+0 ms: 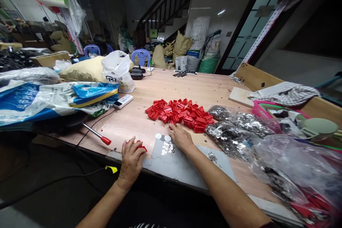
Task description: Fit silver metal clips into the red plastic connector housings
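Note:
My left hand is at the table's front edge, its fingers curled over a few small red plastic pieces that it partly hides. My right hand reaches to the near side of a heap of red plastic pieces; its fingertips are closed at a red piece there. Beneath the right wrist lies a grey mat. On it are a cluster of small shiny metal bits, two white discs at its top edge, and a smaller scatter of metal bits to the right.
Clear bags of shiny metal parts lie right of the heap, near a pink basket. A lever with a red grip juts out on the left. Behind it are a white device with a cable and blue-white sacks.

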A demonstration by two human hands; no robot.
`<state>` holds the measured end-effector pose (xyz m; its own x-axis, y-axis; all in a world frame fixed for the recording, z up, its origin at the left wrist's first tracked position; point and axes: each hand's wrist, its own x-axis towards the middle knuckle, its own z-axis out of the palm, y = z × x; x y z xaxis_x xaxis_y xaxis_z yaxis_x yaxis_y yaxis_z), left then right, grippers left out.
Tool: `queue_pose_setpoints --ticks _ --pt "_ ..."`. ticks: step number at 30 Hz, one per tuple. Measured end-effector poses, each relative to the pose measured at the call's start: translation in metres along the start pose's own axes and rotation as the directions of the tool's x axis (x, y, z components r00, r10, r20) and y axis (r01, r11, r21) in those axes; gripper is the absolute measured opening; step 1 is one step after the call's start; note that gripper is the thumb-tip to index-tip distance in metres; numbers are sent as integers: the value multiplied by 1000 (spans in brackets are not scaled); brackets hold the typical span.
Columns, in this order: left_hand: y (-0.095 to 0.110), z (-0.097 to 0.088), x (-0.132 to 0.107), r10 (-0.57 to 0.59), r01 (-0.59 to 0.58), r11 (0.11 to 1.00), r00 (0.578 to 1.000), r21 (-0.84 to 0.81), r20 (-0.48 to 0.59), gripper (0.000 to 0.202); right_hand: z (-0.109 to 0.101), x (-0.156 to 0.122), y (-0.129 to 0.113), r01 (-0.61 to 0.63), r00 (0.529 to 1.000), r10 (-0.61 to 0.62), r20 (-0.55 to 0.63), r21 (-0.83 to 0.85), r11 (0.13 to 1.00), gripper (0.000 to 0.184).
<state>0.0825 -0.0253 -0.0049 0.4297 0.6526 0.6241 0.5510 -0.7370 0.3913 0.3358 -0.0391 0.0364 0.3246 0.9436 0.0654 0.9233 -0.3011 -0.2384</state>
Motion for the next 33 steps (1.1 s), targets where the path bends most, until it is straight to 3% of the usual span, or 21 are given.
queue_pose_setpoints --ticks 3,5,8,10,13,15,17,20,22,23,26,29,31,33 --pt "-6 4 1 -67 67 995 998 71 -3 19 3 3 5 0 1000 0 -21 -16 1000 33" --pt "-6 4 3 -134 134 991 991 27 -4 17 2 0 12 0 999 0 -46 -3 1000 29" --pt "4 2 6 -232 223 945 973 -239 -9 17 -4 -11 23 22 996 -17 -84 60 998 25" --pt "17 -1 8 -282 259 851 959 -457 18 20 -9 -22 27 36 995 -24 -98 122 992 24" --pt "40 -6 11 -363 346 630 923 -696 130 21 -18 -47 25 27 995 -3 -101 240 970 25" --pt "56 -8 12 -417 453 420 866 -786 276 27 -23 -69 17 22 996 17 -85 438 899 25" --pt "70 -8 14 -419 578 158 774 -801 476 41 -27 -93 5 45 999 -27 -36 694 719 24" --pt "88 -5 13 -265 715 -250 598 -653 756 44 -30 -125 -16 7 983 -170 70 909 417 24" --pt "95 -2 11 -148 751 -397 515 -528 844 37 -30 -142 -24 -32 972 -211 101 951 307 27" --pt "97 -2 10 -121 759 -429 488 -489 864 33 -29 -148 -25 -46 971 -209 112 954 298 32" --pt "98 -3 5 -140 756 -462 454 -464 880 27 -28 -161 -10 -81 983 -117 144 901 426 43" --pt "93 -10 1 -189 759 -456 427 -464 884 24 -29 -167 30 -143 989 127 78 744 653 26" --pt "90 -16 -1 -216 776 -427 412 -465 885 24 -31 -170 62 -248 943 330 -51 555 794 22" --pt "87 -19 -2 -235 793 -379 417 -477 878 23 -33 -171 92 -329 900 409 -149 385 863 21"
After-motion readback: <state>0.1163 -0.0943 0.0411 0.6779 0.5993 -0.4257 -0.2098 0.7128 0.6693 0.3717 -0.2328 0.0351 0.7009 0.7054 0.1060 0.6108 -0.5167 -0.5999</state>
